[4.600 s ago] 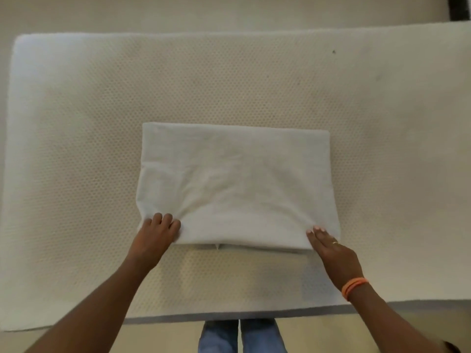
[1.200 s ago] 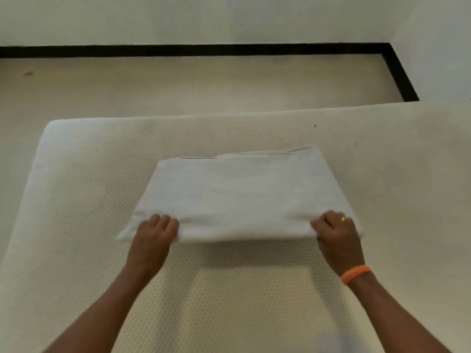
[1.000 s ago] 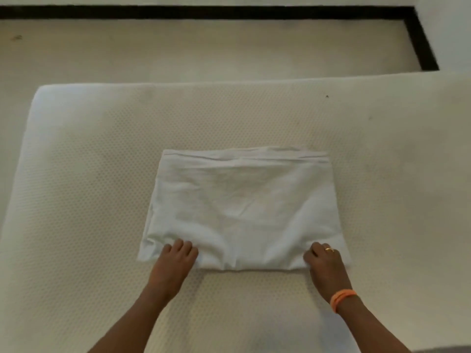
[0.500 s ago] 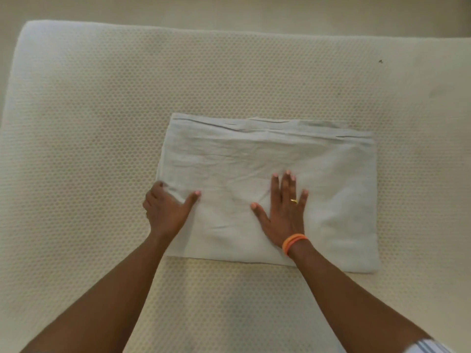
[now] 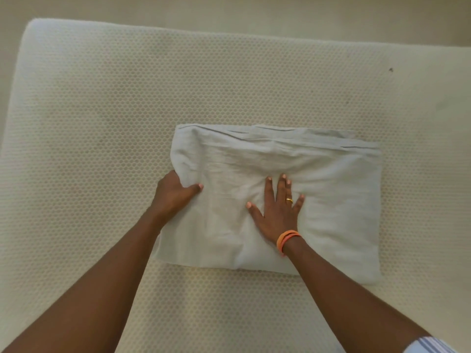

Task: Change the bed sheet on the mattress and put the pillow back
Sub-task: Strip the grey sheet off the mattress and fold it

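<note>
A folded white bed sheet (image 5: 339, 200) lies as a rectangle on the bare cream mattress (image 5: 102, 123), which has a honeycomb-textured cover. My left hand (image 5: 173, 194) grips the sheet's left edge, thumb on top and fingers tucked under the fabric. My right hand (image 5: 277, 207) lies flat on the middle of the sheet with fingers spread, pressing it down; it wears a gold ring and orange wristbands. No pillow is in view.
Beige floor (image 5: 229, 11) shows beyond the mattress's far edge and left corner. A small dark speck (image 5: 390, 70) marks the mattress at the far right. Bare mattress surrounds the sheet on all sides.
The sheet was lifted, folded over and laid back down. My right hand left the near edge and now presses flat on the middle; my left hand moved to the left edge.
</note>
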A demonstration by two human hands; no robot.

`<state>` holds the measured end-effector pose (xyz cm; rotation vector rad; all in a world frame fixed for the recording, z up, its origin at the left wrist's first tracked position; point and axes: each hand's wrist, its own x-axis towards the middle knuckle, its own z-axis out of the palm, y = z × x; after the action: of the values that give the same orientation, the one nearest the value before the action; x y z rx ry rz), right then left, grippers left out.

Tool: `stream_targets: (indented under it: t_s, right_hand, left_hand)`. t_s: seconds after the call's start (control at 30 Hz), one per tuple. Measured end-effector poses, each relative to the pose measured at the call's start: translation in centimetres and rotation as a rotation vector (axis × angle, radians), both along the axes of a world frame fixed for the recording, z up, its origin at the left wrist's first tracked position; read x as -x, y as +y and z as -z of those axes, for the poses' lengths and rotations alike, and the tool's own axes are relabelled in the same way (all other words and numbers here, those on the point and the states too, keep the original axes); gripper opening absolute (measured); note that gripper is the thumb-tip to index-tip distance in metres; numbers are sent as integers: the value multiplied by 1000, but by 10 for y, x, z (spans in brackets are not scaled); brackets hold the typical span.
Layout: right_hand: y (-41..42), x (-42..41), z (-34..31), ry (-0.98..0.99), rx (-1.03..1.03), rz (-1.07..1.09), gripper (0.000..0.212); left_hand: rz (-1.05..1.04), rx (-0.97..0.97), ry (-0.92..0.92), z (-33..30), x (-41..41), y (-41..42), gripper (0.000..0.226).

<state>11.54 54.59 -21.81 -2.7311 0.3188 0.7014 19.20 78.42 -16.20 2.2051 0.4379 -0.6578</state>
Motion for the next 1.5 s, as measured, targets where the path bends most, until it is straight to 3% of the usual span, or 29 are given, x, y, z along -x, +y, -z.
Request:
stream_targets:
  t_s: [0.07,0.17,0.27,0.33,0.5,0.6,0.73,0.87,0.93,1.0,1.03,1.1,1.2,1.33,1.4,1.5]
  right_hand:
    - [-3,-11,-18,-55,-197,168,75]
    - [-14,-30,-47,-8,-763,651,74]
    - [-40,-40,-73,135,-1298,918,72]
    - [-68,-43,-81,38,-1479,966,65]
    - [-143,-31,-78,-55,-1170,1018,49]
    - [-166,-20,-75,-45,-1108,1055,22]
    - [-190,-24,-78,-108,-1081,954,26]
    - [-234,-25,-75,-103,-1193,954,29]
    - [-250,-18,-65,-70,-1201,1041,41]
    - [-257,-6,-53,-26,-1041,1180,54]
    - [-256,3,-47,-6,-951,1190,48]
    - [-243,19,-40,-23,-837,1163,40]
    - [-220,35,-33,-266,-693,1089,59]
    - [-210,33,-29,-347,-658,1030,53]
    - [-216,25,-29,-430,-629,1050,48]
    - [-233,20,-28,-550,-504,1079,45]
  left_hand:
    - [101,-59,-72,-15,1,-23,57]
    - [265,-104,-155,-38,4,-77,59]
    - [415,116,-161,-58,17,-146,63]
    - [572,180,-183,-57,27,-192,77]
    - [738,298,-40,-27,44,-268,87]
    - [737,344,18,-13,65,-295,85]
    - [593,474,-26,-11,80,-325,88]
    - [668,545,21,-19,66,-351,94]
    - [704,478,7,-19,60,-349,79]
    - [617,337,-183,-9,57,-331,62]
    - [558,243,-286,-2,57,-317,60]
    - [514,-13,-406,9,60,-287,64]
    - [548,-241,-304,14,70,-254,95]
    - [231,-102,7,9,67,-244,141]
    - [95,-7,70,12,58,-246,139]
    - [15,105,20,21,51,-246,109]
